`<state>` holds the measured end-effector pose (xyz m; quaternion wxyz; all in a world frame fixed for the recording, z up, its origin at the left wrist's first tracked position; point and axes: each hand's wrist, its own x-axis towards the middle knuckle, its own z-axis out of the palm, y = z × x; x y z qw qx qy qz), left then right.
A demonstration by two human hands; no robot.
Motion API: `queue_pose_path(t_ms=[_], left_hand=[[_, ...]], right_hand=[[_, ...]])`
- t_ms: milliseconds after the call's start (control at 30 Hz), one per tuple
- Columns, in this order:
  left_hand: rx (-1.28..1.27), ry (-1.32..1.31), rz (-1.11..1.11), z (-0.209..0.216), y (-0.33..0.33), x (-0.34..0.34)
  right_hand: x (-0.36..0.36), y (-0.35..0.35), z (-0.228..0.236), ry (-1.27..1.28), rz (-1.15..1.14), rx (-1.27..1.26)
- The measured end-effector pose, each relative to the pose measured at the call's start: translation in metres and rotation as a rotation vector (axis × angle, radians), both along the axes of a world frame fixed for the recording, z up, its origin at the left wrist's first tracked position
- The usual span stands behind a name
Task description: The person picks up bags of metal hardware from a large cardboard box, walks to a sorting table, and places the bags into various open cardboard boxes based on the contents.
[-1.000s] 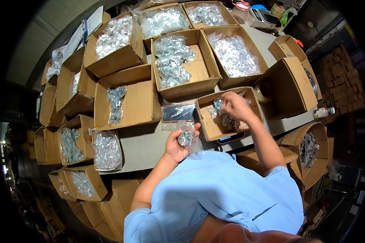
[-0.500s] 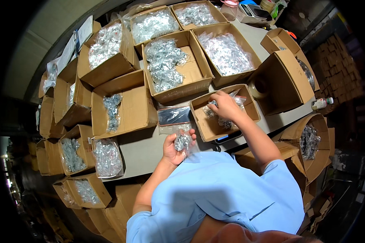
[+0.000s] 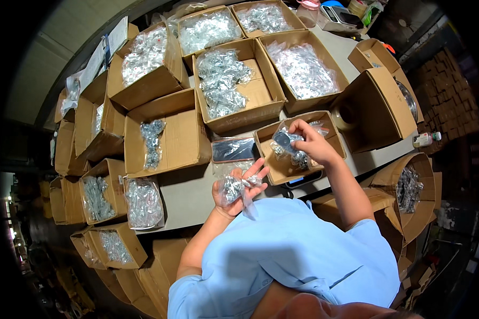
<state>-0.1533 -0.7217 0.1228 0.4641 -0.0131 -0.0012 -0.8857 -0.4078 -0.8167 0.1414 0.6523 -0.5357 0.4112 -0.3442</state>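
My left hand [image 3: 224, 208] is palm up near my chest, fingers partly spread. Resting in it is a clear plastic bag of small shiny metal parts [image 3: 232, 190], its loose end hanging toward my shirt. A few more metal pieces [image 3: 252, 181] lie by its fingers; whether they are in the same bag I cannot tell. Above a small cardboard box [image 3: 274, 173], my right hand [image 3: 315, 147] pinches a clear bag with dark grey round parts [image 3: 285, 141]. Other bagged metal parts are inside that box, partly hidden by the hand. A dark flat thing in clear plastic [image 3: 233, 150] lies just beyond my left hand.
Larger cardboard boxes of bagged metal parts [image 3: 218, 82] crowd the far side of the grey table [image 3: 183, 199]. A tipped box [image 3: 375, 109] stands at the right. Under the small box is a device with a lit blue display [image 3: 297, 181]. More boxes [image 3: 104, 191] line the left.
My right hand has come up out of the small box with the bag of dark grey parts. My left hand's fingers have spread, showing more metal pieces.
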Motion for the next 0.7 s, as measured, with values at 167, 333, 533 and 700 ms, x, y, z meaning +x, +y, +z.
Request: queue_pose_path(t_ms=[167, 333, 533, 700], left_hand=[[-0.022, -0.064, -0.016, -0.001, -0.003, -0.003], [-0.038, -0.105, -0.028, -0.014, 0.002, 0.001], [0.104, -0.205, 0.053, -0.019, 0.011, 0.0], [-0.062, -0.069, 0.053, -0.025, 0.012, 0.001]], right_hand=[[0.02, 0.029, 0.022, -0.213, 0.028, 0.089], [0.051, 0.056, 0.037, 0.273, 0.132, -0.376], [0.048, 0.045, 0.037, 0.111, 0.306, -0.056], [0.015, -0.021, -0.031, 1.089, 0.02, -0.511]])
